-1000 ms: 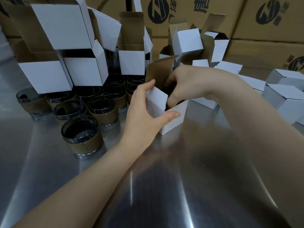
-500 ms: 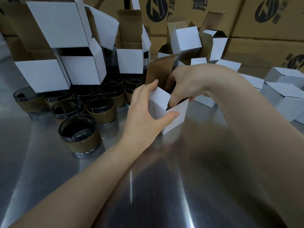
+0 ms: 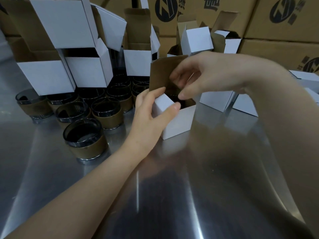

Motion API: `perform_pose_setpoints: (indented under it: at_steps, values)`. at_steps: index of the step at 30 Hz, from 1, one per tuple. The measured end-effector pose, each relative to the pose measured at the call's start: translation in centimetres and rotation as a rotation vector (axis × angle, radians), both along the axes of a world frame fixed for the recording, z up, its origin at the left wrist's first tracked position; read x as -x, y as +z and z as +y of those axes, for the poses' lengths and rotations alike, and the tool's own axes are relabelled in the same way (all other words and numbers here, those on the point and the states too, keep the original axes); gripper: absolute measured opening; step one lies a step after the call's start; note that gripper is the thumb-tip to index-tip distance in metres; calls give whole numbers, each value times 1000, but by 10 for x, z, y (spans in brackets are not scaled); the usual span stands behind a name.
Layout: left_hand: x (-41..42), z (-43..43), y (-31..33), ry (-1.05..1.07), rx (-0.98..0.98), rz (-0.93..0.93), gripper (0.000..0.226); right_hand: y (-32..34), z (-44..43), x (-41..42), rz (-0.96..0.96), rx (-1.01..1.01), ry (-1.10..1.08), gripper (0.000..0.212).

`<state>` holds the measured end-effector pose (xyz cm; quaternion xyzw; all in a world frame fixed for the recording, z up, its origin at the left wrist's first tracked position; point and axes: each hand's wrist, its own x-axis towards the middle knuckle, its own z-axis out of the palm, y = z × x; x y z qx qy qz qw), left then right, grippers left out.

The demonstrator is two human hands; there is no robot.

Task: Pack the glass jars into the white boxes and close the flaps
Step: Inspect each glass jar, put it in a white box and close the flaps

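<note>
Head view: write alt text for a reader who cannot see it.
A left hand grips an open white box on a steel table while the right hand curls over its top. Glass jars stand to its left.

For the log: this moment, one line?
left hand holds white box | right hand over opening | jar inside | flap up

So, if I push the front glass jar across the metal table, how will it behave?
The front jar is squat and upright, so it probably slides rather than tips. The table looks polished, so likely little friction. Being glass, it probably feels heavy for its size.
</note>
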<state>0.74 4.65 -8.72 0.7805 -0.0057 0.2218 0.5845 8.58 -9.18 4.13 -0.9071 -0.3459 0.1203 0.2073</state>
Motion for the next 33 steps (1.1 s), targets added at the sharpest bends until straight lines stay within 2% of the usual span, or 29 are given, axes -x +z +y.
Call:
perform_pose_setpoints:
  at_steps: [3, 7, 9, 11, 13, 15, 17, 18, 22, 23, 24, 26, 30, 33]
  values:
    - [-4, 2, 1, 34, 75, -9, 27, -3, 0, -1, 14, -29, 9, 30]
    - [-6, 2, 2, 37, 172, -19, 24, -5, 1, -2, 32, 27, 16, 21]
    - [-6, 1, 3, 56, 246, -84, 26, -6, 0, -3, 59, 1, 0, 17]
    - [-7, 3, 4, 64, 306, -136, 39, -7, -3, -6, 107, -70, -30, 18]
    - [-8, 6, 6, 45, 349, -160, 50, -9, -5, -9, 215, -207, -57, 31]
    - [-8, 9, 7, 42, 339, -169, 59, -11, -7, -13, 336, -326, -71, 61]
    - [-7, 10, 9, 63, 295, -190, 52, -13, -9, -17, 393, -364, -59, 79]
    - [-7, 10, 10, 80, 274, -204, 47, -14, -10, -19, 397, -363, -43, 76]
    - [-5, 10, 10, 113, 240, -227, 31, -17, -8, -22, 270, -327, 23, 26]
    - [-5, 10, 9, 112, 236, -227, 28, -17, -8, -23, 250, -333, 37, 20]
    - [-4, 10, 8, 110, 234, -223, 26, -18, -8, -23, 250, -341, 59, 18]
    - [-3, 10, 6, 88, 231, -202, 29, -18, -8, -22, 266, -344, 107, 27]
    - [-1, 8, 4, 15, 193, -145, 55, -17, -9, -22, 185, -309, 122, 34]
    - [1, 7, 5, -3, 153, -138, 45, -18, -7, -21, 67, -219, 147, 24]
